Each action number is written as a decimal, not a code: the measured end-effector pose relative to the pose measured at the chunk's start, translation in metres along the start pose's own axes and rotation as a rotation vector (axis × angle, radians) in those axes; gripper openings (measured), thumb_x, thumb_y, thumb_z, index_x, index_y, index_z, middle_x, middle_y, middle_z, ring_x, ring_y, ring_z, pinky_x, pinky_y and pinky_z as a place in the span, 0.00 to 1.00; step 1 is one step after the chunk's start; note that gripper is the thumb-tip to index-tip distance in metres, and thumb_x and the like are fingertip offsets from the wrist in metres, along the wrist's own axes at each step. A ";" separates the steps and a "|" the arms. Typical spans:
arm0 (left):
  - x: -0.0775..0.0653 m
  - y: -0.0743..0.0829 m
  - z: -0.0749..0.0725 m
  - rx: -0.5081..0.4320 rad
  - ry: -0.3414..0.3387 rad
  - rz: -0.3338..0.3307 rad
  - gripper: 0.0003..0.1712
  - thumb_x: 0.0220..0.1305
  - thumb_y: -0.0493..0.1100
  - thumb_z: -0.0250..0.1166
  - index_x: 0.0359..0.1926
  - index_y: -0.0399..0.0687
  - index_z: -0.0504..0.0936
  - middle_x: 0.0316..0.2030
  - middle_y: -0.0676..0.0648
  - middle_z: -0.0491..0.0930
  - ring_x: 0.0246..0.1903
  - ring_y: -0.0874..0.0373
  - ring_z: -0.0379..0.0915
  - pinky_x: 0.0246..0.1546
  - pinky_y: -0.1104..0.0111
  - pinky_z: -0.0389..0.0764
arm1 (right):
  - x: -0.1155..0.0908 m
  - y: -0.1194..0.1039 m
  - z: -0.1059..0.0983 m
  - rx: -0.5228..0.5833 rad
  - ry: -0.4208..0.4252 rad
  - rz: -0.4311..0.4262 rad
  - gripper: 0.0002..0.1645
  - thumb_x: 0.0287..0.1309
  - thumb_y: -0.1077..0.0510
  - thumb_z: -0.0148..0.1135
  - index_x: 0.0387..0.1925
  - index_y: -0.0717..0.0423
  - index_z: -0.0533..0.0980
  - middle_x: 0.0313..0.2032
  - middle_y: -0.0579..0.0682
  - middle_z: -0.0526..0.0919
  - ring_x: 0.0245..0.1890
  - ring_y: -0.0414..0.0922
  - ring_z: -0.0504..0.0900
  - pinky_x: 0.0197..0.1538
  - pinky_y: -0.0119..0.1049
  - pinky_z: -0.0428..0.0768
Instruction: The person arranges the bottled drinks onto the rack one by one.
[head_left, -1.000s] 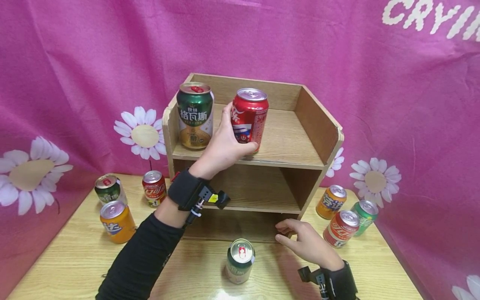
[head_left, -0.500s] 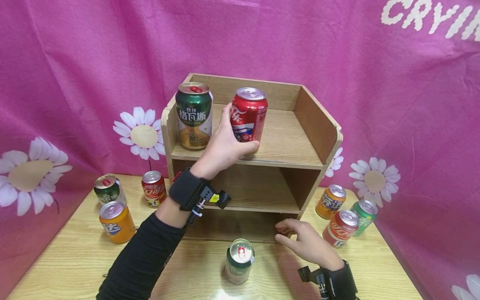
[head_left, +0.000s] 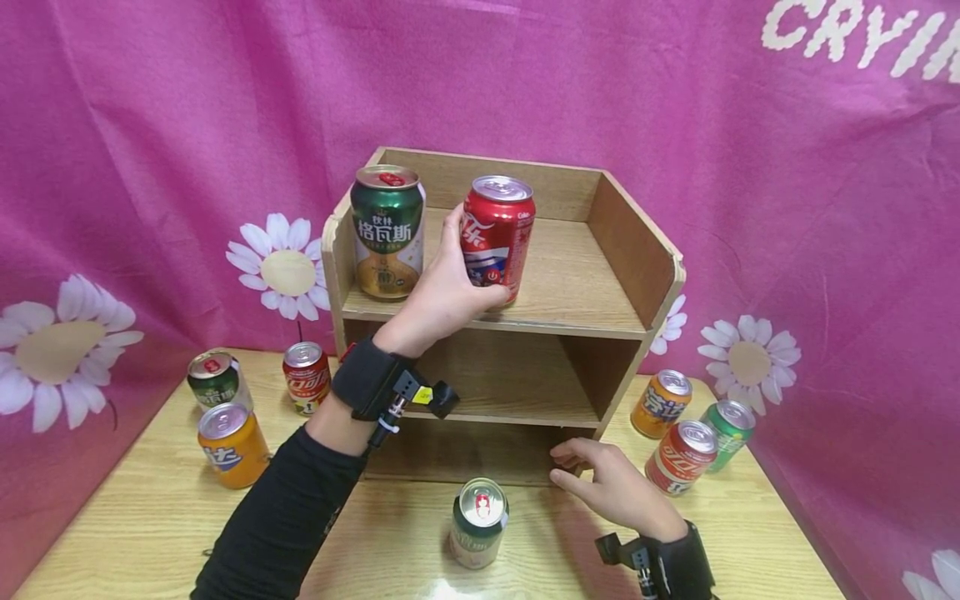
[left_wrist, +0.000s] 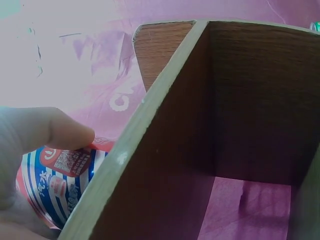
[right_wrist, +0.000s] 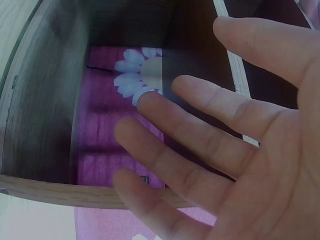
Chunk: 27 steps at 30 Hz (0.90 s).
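Observation:
My left hand (head_left: 446, 283) grips a red cola can (head_left: 508, 237) standing upright at the front of the wooden shelf unit's top board (head_left: 581, 283). Its thumb lies across the can's lower front, while the other fingers are mostly hidden behind it. The left wrist view shows the thumb and the can's blue-striped side (left_wrist: 55, 182). Just left of this hand stands a green and gold kvass can (head_left: 387, 233). Low at the unit's right side, my right hand (head_left: 611, 483) holds nothing. Its fingers are spread and loosely bent in the right wrist view, before the lower compartments.
On the table stand a green can (head_left: 480, 525) in front of the unit, an orange can (head_left: 232, 446), a green can (head_left: 217, 379) and a red can (head_left: 307, 379) at left. At right are orange (head_left: 662, 404), red (head_left: 682, 457) and green (head_left: 729, 433) cans.
My left wrist has shifted very slightly left, and its thumb has drawn back a little along the red can. The can and my right hand look the same as before.

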<state>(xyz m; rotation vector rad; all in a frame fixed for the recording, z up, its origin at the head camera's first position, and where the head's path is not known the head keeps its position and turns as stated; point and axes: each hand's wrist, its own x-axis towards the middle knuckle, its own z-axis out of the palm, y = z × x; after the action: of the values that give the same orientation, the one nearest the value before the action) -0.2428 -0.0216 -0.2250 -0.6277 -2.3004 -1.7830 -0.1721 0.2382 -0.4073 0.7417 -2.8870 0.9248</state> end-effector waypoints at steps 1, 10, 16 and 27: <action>0.000 0.000 0.000 0.012 0.003 0.002 0.62 0.46 0.33 0.71 0.73 0.52 0.38 0.64 0.43 0.61 0.60 0.53 0.61 0.61 0.62 0.60 | 0.000 0.000 0.000 0.001 0.001 -0.001 0.11 0.59 0.55 0.64 0.43 0.52 0.79 0.37 0.44 0.83 0.37 0.37 0.80 0.42 0.42 0.79; 0.000 -0.001 0.004 0.126 0.059 0.024 0.62 0.46 0.37 0.72 0.73 0.52 0.39 0.64 0.42 0.62 0.60 0.52 0.63 0.60 0.60 0.63 | 0.000 0.001 0.000 -0.007 0.008 -0.007 0.11 0.59 0.53 0.63 0.43 0.52 0.79 0.37 0.39 0.82 0.38 0.36 0.79 0.43 0.43 0.79; 0.000 -0.001 0.005 0.136 0.075 0.010 0.63 0.45 0.40 0.72 0.73 0.55 0.37 0.64 0.43 0.60 0.59 0.52 0.63 0.60 0.58 0.63 | 0.000 0.000 -0.001 0.000 0.001 -0.002 0.11 0.59 0.54 0.63 0.43 0.52 0.79 0.37 0.39 0.82 0.38 0.37 0.80 0.43 0.44 0.79; -0.001 0.001 0.002 0.073 0.039 0.011 0.62 0.45 0.34 0.70 0.73 0.55 0.38 0.63 0.42 0.63 0.59 0.52 0.64 0.60 0.60 0.63 | -0.001 0.002 -0.001 -0.007 0.013 -0.013 0.12 0.59 0.51 0.63 0.43 0.51 0.79 0.37 0.38 0.82 0.38 0.36 0.80 0.41 0.36 0.79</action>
<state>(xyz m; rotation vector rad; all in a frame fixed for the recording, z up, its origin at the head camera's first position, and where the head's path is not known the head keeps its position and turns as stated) -0.2416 -0.0192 -0.2249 -0.5865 -2.3200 -1.6825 -0.1727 0.2405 -0.4081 0.7500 -2.8696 0.9144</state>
